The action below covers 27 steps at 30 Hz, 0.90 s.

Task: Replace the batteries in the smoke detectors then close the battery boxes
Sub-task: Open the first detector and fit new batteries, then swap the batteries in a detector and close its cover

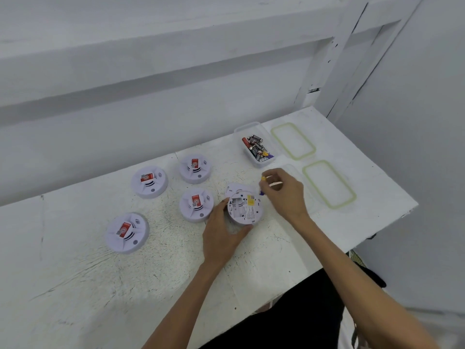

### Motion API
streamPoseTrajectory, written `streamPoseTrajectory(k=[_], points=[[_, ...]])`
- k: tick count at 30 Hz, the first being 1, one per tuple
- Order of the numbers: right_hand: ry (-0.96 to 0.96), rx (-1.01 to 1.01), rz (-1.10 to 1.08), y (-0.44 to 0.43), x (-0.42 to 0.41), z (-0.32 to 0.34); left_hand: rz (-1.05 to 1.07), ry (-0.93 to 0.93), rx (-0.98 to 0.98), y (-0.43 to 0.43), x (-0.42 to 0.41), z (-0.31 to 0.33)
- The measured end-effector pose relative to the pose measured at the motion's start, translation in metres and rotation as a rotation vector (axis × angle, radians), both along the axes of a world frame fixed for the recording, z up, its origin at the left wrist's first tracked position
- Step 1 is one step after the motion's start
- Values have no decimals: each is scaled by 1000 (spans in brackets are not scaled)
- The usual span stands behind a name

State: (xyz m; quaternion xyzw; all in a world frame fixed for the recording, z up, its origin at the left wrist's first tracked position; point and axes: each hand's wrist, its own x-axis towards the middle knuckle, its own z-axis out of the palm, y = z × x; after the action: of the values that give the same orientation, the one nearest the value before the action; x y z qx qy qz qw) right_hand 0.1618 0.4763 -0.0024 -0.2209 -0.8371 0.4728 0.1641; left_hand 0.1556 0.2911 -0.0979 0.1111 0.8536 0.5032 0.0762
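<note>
I can read no brand anywhere: the print is too small from my head view. My left hand [221, 235] curls round the rim of the open smoke detector [244, 206], thumb at its near edge and fingers at its far-left edge, with its back side facing me. That back shows an empty battery bay, a yellow sticker and a block of fine black print that I cannot make out. Just right of it, my right hand [284, 192] has its fingers curled and pinches a small battery [262, 178], yellow at the upper end and purple at the lower. A white cover plate [235, 188] lies on the table [75, 285] just beyond the left hand's fingers. Left of that hand sit four more white detectors [196, 204], dome up, each with a red label and a sound-wave mark. Beyond the right hand stands a clear box [251, 127] of black and red batteries, with two green-rimmed lids [328, 183] to that hand's right.
</note>
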Motion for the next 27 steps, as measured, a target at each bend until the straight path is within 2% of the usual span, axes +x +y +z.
streamPoseTrajectory(k=[2, 5, 8, 11, 27], points=[[-37, 54, -44, 24, 1, 1, -1, 3, -1, -1, 0, 1], [-210, 200, -40, 55, 5, -8, 5, 9, -10, -1, 0, -2], [-403, 225, 27, 68, 8, -20, 3, 17, -25, -1, 0, -4], [-503, 223, 47, 71, 9, -31, 0, 18, -29, 0, 0, -4], [-530, 373, 116, 72, 9, -39, -2, 16, -26, 0, 2, -1]])
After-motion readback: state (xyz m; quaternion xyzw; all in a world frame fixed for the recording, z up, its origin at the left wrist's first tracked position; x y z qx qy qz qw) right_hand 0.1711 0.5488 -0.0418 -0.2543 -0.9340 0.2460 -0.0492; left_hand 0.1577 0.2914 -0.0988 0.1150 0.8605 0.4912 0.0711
